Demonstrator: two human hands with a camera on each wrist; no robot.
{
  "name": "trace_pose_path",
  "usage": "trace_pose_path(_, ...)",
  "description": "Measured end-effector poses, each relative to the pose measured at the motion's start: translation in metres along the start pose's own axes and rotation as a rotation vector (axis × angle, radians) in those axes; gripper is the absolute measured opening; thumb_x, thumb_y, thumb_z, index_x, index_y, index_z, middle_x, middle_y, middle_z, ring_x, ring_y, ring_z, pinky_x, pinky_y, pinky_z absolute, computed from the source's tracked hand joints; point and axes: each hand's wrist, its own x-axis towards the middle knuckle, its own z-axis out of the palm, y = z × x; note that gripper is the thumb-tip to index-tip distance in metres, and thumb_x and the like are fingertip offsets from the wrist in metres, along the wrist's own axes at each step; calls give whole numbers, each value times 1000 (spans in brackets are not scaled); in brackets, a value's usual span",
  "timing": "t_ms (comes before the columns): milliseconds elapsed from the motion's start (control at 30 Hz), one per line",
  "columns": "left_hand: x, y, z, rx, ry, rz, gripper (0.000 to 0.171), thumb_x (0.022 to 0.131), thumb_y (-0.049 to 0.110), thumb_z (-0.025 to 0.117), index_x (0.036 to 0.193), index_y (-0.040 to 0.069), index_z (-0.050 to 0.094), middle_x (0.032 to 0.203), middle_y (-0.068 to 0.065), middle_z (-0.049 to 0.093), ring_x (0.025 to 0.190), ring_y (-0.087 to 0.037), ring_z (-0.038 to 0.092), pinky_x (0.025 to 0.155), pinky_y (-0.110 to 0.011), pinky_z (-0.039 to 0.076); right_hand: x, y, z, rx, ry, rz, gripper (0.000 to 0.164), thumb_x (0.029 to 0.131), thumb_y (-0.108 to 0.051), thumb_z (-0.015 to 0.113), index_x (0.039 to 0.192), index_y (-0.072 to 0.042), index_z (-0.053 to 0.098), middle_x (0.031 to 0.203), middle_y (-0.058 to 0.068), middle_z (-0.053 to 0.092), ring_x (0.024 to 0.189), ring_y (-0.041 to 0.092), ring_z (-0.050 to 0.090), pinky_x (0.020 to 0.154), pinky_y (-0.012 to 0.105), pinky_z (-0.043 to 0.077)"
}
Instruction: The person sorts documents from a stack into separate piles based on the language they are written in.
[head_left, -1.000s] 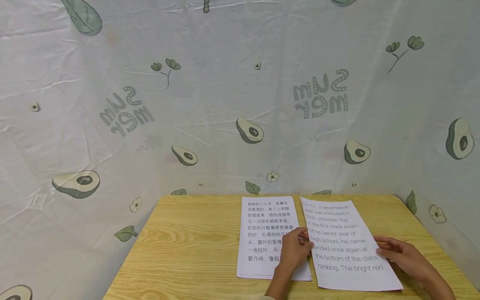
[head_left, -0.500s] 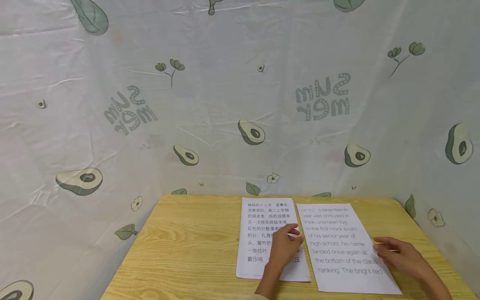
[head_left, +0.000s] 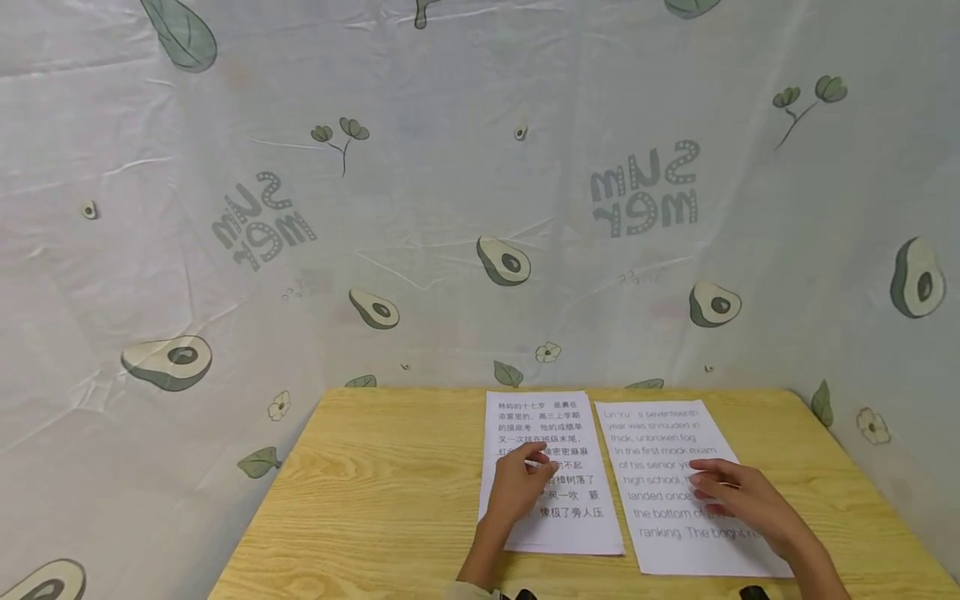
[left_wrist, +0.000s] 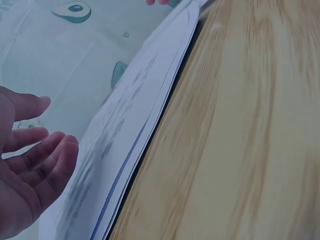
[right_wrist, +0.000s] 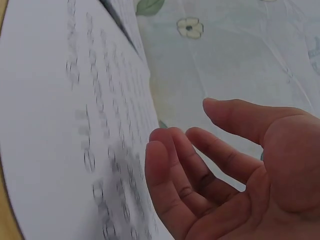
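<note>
A stack of white paper sheets point(head_left: 558, 533) printed with Chinese text lies on the table. To its right, with a narrow gap between, is a sheet of paper point(head_left: 652, 421) printed in English. My left hand point(head_left: 519, 487) hovers over the Chinese stack, fingers loosely bent and holding nothing. In the left wrist view that hand point(left_wrist: 37, 170) is beside the layered edges of the stack. Over the right part of the English sheet is my right hand point(head_left: 746, 500), hiding some of its words. Its fingers point(right_wrist: 160, 165) are relaxed, with nothing between them and the thumb.
The wooden table point(head_left: 360, 492) extends left of the papers and a little to their right. Behind it hangs a pale cloth point(head_left: 420, 208) printed with avocados, leaves and lettering. Two small dark objects show at the bottom edge of the head view.
The left hand has released the English sheet's left edge and moved left over the Chinese stack. The English sheet now lies flat. My right hand has moved left from its right edge to above it.
</note>
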Motion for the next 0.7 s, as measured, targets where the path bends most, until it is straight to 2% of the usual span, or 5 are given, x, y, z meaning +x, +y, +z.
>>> trace_pose_path(167, -2, -12, -29, 40, 7, 11, 40, 97, 20, 80, 131, 0, 73, 101, -4, 78, 78, -2, 65, 67, -20, 55, 10, -14, 22, 60, -21, -48, 59, 111, -26, 59, 153, 14, 46, 143, 30, 63, 107, 14, 72, 89, 31, 65)
trace_pose_path(267, -3, -18, -43, 50, 6, -13, 41, 98, 20, 79, 133, 0, 73, 103, -4, 77, 80, -4, 64, 68, -20, 54, 15, -20, 35, 100, -40, -80, 57, 111, -23, 60, 152, 14, 46, 143, 31, 62, 108, 15, 73, 90, 33, 65)
trace_pose_path(433, -4, -27, -65, 70, 15, -33, 41, 98, 19, 78, 134, 0, 71, 103, -5, 76, 81, -8, 65, 65, -20, 55, 25, -32, 58, 135, -26, -110, 55, 109, -21, 63, 150, 14, 50, 143, 32, 63, 110, 18, 73, 91, 33, 65)
trace_pose_path(700, -1, -39, -93, 97, 39, -45, 40, 99, 20, 77, 132, -2, 72, 101, -7, 74, 85, -15, 68, 70, -23, 57, 34, -50, 89, 160, -25, -137, 56, 108, -20, 64, 151, 13, 50, 139, 31, 64, 112, 27, 73, 92, 35, 65)
